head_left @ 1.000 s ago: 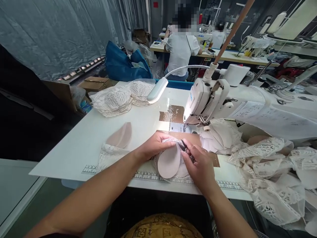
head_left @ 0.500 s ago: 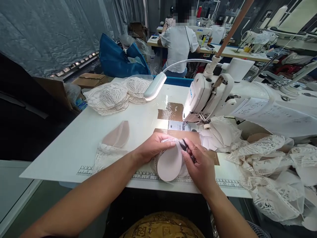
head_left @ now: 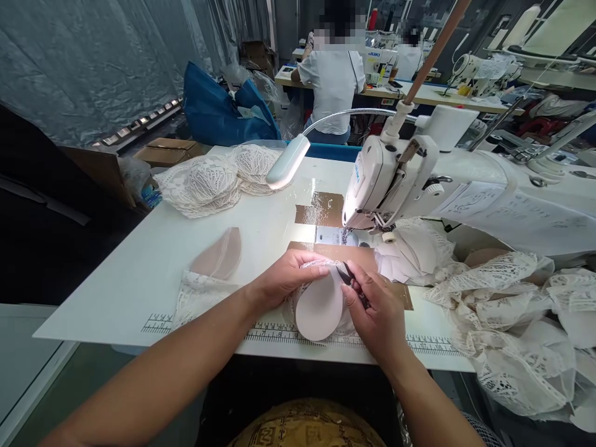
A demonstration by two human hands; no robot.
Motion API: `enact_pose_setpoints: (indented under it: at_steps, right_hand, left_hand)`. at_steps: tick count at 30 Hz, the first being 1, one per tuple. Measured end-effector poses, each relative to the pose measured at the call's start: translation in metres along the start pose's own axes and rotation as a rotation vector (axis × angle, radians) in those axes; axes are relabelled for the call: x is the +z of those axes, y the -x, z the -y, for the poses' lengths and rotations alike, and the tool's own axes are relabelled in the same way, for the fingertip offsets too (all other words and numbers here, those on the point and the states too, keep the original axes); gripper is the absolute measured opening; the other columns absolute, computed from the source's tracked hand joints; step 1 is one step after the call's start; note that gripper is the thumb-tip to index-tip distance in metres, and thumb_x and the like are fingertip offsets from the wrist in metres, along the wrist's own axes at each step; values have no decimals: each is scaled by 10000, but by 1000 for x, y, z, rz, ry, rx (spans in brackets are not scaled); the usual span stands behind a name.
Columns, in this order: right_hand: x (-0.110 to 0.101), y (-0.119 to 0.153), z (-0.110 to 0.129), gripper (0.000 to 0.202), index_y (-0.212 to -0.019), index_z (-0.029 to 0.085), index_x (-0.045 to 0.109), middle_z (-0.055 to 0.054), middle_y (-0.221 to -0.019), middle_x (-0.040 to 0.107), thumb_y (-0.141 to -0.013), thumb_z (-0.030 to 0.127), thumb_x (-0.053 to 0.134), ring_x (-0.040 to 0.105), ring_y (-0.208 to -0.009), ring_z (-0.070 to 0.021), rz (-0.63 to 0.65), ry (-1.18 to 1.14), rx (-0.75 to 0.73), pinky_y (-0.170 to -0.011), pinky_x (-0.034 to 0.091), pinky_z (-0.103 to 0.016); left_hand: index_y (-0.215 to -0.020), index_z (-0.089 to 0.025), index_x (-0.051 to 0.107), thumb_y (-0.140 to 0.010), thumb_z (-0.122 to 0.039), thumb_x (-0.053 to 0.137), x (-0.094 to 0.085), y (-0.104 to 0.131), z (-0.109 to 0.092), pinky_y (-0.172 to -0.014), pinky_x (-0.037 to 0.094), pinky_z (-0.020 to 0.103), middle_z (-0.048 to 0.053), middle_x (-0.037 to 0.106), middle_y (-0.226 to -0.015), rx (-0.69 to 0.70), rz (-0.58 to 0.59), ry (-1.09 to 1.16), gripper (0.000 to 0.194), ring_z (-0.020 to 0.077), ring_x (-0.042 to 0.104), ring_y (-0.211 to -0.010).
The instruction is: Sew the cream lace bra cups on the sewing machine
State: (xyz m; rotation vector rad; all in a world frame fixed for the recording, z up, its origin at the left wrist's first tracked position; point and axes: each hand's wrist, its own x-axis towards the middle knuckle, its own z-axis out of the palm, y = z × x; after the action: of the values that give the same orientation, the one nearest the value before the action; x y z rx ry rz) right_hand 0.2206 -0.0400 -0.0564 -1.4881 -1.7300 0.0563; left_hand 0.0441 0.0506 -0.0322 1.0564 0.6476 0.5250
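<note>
Between my hands is a white lace bra cup (head_left: pixel 319 308) with a smooth pale pad facing up, over the table's front edge. My left hand (head_left: pixel 294 274) pinches its upper lace edge between thumb and fingers. Black thread snips (head_left: pixel 345 275) are gripped in my right hand (head_left: pixel 376 305), their blades pointing up and left against the cup's top edge. Whether the blades are fully closed is too small to tell. Beside my left forearm lies another lace piece with a beige mesh panel (head_left: pixel 218 254).
The sewing machine (head_left: pixel 372 180) stands just beyond my hands, its lamp (head_left: pixel 288 162) bent over the table. Stacked lace cups (head_left: pixel 200 181) lie at the back left. More lace pieces (head_left: pixel 516 347) heap up at the right. A printed ruler (head_left: pixel 288 334) runs along the front edge. People sit at machines behind.
Both hands keep nearly the same hold on the cup and snips. The snips' blades look slightly shifted at the cup's edge; the whole view has moved a little.
</note>
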Motion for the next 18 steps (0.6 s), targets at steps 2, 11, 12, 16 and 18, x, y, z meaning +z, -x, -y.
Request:
enact_pose_setpoints:
  at_steps: [2, 11, 12, 16, 18]
  right_hand:
    - [0, 0, 0, 364, -1262, 184, 571, -31, -821, 646, -906, 248, 540, 613, -716, -142, 1, 0, -5, -621, 530, -248]
    - [0, 0, 1, 361, -1264, 191, 573, -38, -829, 652, -912, 258, 524, 619, -720, -150, 8, -13, 17, -627, 536, -262]
    - [0, 0, 1, 362, -1264, 190, 572, -38, -829, 652, -912, 257, 525, 620, -721, -150, 6, -14, 16, -628, 536, -262]
    - [0, 0, 2, 362, -1257, 170, 576, -40, -828, 651, -904, 240, 535, 619, -723, -146, -3, -14, 13, -629, 536, -253]
    - [0, -1, 3, 354, -1246, 162, 583, -41, -822, 654, -905, 238, 530, 621, -720, -146, -9, -8, 15, -624, 536, -250]
  left_hand:
    - [-978, -105, 709, -815, -316, 715, -1, 0, 1, -620, 497, 226, 72, 704, -812, 2, 0, 2, 267, 132, 634, -679]
    - [-994, -108, 711, -816, -323, 715, -2, 0, 2, -635, 507, 231, 81, 709, -846, 0, 7, -4, 279, 142, 639, -710]
    - [-996, -108, 711, -812, -324, 718, -1, 0, 2, -632, 507, 231, 82, 709, -845, -1, 1, -4, 284, 142, 638, -707]
    - [-995, -114, 711, -815, -319, 716, -1, 1, 2, -643, 509, 232, 81, 711, -859, 1, 5, -5, 273, 144, 641, -721]
    - [-988, -115, 711, -825, -317, 705, -2, 0, 2, -655, 509, 234, 82, 712, -872, 7, 20, -10, 259, 148, 645, -737]
